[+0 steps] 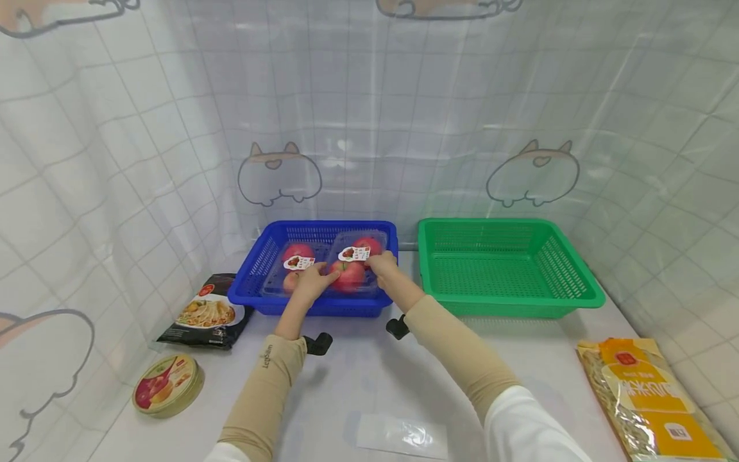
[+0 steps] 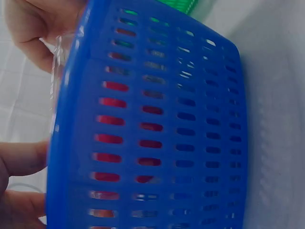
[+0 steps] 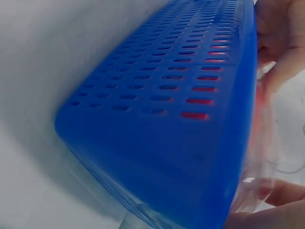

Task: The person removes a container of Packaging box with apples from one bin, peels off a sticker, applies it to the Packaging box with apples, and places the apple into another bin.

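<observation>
A blue basket (image 1: 323, 226) at the back of the table carries two clear packs of red apples. My left hand (image 1: 316, 276) grips the near left edge of the right-hand apple pack (image 1: 350, 274), and my right hand (image 1: 383, 263) grips its right edge. The other apple pack (image 1: 296, 255) lies just left of it. The left wrist view has the basket's slotted wall (image 2: 167, 119) up close, with my left hand's fingers (image 2: 28, 24) curled at a clear plastic edge (image 2: 57, 52). My right hand's fingers (image 3: 281, 28) show over the basket (image 3: 157, 109) in the right wrist view, red fruit behind the slots.
A green basket (image 1: 508, 224) stands to the right of the blue one, with nothing in it. A dark noodle packet (image 1: 204, 312) and a round tin (image 1: 167, 385) lie at the left. A yellow packet (image 1: 646, 398) lies at the near right, a clear bag (image 1: 401, 436) at the front. Curtain walls enclose the table.
</observation>
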`<action>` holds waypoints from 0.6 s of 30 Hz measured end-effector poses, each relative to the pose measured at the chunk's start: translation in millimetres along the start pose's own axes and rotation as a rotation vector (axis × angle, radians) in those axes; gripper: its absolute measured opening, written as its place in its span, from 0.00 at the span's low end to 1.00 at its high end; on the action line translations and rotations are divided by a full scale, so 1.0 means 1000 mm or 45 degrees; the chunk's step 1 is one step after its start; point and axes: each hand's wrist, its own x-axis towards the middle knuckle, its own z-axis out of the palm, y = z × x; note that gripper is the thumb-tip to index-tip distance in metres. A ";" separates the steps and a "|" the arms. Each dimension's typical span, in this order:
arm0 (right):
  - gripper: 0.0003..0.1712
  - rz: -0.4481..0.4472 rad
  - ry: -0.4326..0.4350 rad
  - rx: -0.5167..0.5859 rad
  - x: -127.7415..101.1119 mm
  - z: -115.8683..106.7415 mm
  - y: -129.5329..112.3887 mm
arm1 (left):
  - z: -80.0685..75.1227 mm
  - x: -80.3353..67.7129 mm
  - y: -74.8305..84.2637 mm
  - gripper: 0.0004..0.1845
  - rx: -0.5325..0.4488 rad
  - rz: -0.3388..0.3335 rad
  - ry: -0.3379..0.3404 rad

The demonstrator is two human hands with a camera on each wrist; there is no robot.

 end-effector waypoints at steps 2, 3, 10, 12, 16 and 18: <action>0.45 0.053 -0.014 -0.078 -0.019 -0.001 -0.009 | 0.002 0.002 -0.001 0.32 0.078 -0.013 -0.032; 0.47 0.061 -0.035 -0.098 -0.029 -0.001 -0.013 | 0.003 0.004 -0.002 0.32 0.109 -0.018 -0.045; 0.53 0.096 -0.076 -0.008 0.000 0.021 0.028 | 0.006 0.004 -0.002 0.31 0.380 -0.025 -0.043; 0.52 0.120 -0.055 -0.035 0.016 0.027 0.043 | 0.007 0.004 0.001 0.31 0.477 -0.042 -0.055; 0.52 0.074 -0.008 -0.035 0.023 0.033 0.054 | 0.010 0.004 0.005 0.27 0.585 -0.095 -0.071; 0.53 0.050 0.009 -0.018 0.018 0.034 0.052 | 0.011 0.005 0.006 0.25 0.606 -0.122 -0.085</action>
